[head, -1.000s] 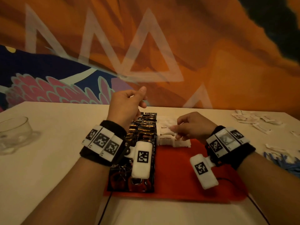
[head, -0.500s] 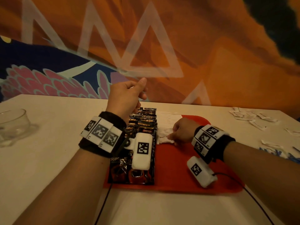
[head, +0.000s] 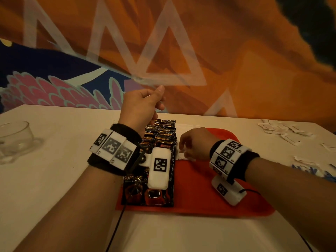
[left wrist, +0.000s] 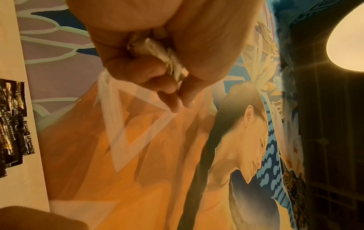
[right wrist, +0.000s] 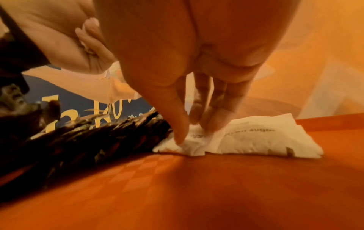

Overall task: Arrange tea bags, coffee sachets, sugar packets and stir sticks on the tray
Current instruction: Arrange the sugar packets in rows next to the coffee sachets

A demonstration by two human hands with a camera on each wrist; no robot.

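On the red tray (head: 200, 200), coffee sachets (head: 160, 135) run front-to-back.

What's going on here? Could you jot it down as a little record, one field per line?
Surface: white table
Tray: red tray, holding sachets and packets
Coffee sachets: dark coffee sachets in an overlapping row along the tray's left side
Sugar packets: white sugar packets beside the sachets
Right hand: right hand pinches a packet on the tray
Left hand: left hand, raised, grips several white packets
Waiting: loose packets far right
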